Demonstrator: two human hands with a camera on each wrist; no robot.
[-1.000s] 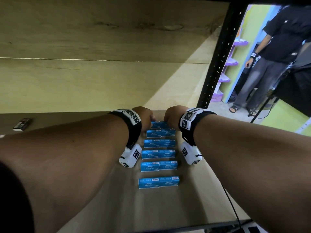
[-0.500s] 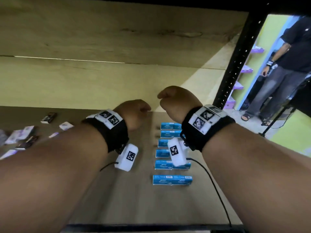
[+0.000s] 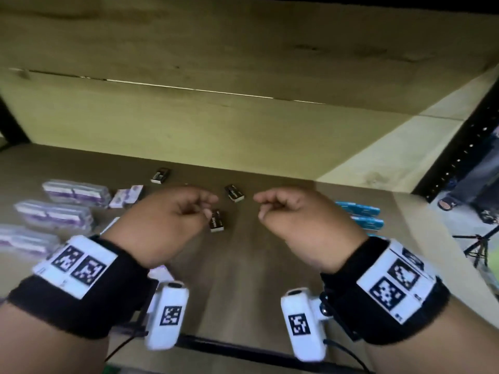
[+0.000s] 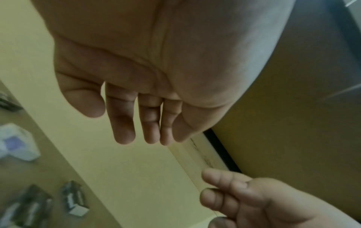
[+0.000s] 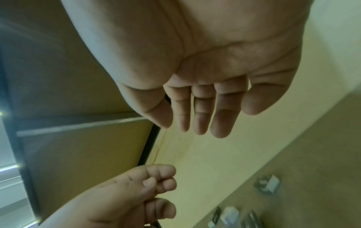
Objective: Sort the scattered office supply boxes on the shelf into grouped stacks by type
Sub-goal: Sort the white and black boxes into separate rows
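Observation:
My left hand (image 3: 189, 211) and right hand (image 3: 280, 211) hover side by side above the wooden shelf (image 3: 256, 265), fingers loosely curled, both empty. The left wrist view shows the left hand (image 4: 136, 120) with relaxed fingers and nothing in it; the right wrist view shows the same for the right hand (image 5: 203, 114). Three small dark boxes (image 3: 216, 224) (image 3: 235, 193) (image 3: 161, 175) lie scattered just beyond the hands. Purple-and-white boxes (image 3: 75, 193) sit in rows at the left. Blue staple boxes (image 3: 359, 207) lie in a row to the right, partly hidden by my right wrist.
The shelf's back wall (image 3: 216, 136) is close behind the boxes. A black upright post (image 3: 464, 147) bounds the shelf at the right, and a black rail (image 3: 243, 346) runs along its front edge. A person's foot (image 3: 447, 204) and a tripod (image 3: 478, 247) are beyond the post.
Both hands have lifted away from the row of blue staple boxes and swung left. The view followed, so the dark boxes and purple boxes now lie ahead.

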